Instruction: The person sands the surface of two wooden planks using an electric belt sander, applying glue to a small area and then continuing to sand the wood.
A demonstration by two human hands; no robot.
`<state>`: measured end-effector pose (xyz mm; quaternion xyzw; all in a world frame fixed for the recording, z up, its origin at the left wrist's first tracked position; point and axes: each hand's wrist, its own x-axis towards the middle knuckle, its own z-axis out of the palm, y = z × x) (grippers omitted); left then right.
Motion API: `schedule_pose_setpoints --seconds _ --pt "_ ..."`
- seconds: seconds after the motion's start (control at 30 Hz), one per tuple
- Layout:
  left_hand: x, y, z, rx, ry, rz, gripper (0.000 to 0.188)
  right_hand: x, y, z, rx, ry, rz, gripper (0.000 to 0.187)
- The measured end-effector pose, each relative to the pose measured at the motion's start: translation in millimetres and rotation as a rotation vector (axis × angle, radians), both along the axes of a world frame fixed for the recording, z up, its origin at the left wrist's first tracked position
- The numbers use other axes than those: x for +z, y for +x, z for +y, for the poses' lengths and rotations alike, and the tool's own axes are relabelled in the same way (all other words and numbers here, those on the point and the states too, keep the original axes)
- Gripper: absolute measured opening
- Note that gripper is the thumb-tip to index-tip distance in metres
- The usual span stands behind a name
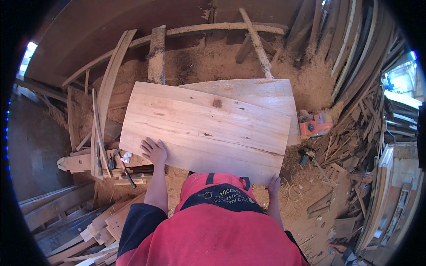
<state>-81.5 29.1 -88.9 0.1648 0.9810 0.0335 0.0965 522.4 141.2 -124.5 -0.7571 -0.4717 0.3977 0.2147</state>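
A wide, pale wooden panel point(199, 128) with dark knots and cracks lies across the middle, tilted slightly down to the right. Beneath it, a second wooden panel point(266, 91) shows along the far and right sides. My left hand point(154, 150) rests flat near the upper panel's left end, fingers spread on its face. At the near right corner, my right hand point(274, 184) is closed around the panel's edge; part of its grip is hidden. An orange power tool point(315, 126), possibly a planer, sits just right of the panels.
Tools including a dark-handled hammer point(128, 173) lie left of the panel on boards. Long planks point(111, 80) lean at the far left. Wood scraps point(106, 226) pile at lower left, and stacked boards point(355, 48) stand along the right. Sawdust point(310, 84) covers the ground beyond.
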Motion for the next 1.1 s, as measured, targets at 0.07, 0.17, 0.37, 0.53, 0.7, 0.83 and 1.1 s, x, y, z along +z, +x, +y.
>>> schedule_pose_setpoints --seconds 0.07,0.17,0.37,0.53,0.7,0.83,1.1 --pt "0.3 -0.1 2.0 -0.002 0.010 -0.004 0.078 11.2 -5.3 2.2 -0.038 -0.047 0.032 0.049" --pt "0.5 2.5 5.2 -0.009 0.013 -0.007 0.078 21.4 -4.1 3.6 -0.002 -0.098 0.009 0.055" --pt "4.8 1.7 4.3 0.007 0.017 -0.036 0.079 27.7 -11.5 4.0 0.011 -0.041 -0.023 0.055" --pt "4.6 5.8 12.4 -0.014 0.016 -0.026 0.079 3.6 13.0 4.6 0.084 0.053 -0.148 0.054" --pt "6.8 3.7 7.2 -0.001 -0.004 -0.020 0.078 23.4 -4.9 4.8 0.038 -0.032 -0.115 0.054" --pt "0.4 5.2 13.1 -0.001 -0.012 -0.030 0.078 15.3 9.2 6.1 0.098 0.076 -0.146 0.056" --pt "8.1 5.7 14.4 0.003 -0.013 -0.045 0.078 33.3 -4.2 6.1 0.039 -0.001 -0.099 0.050"
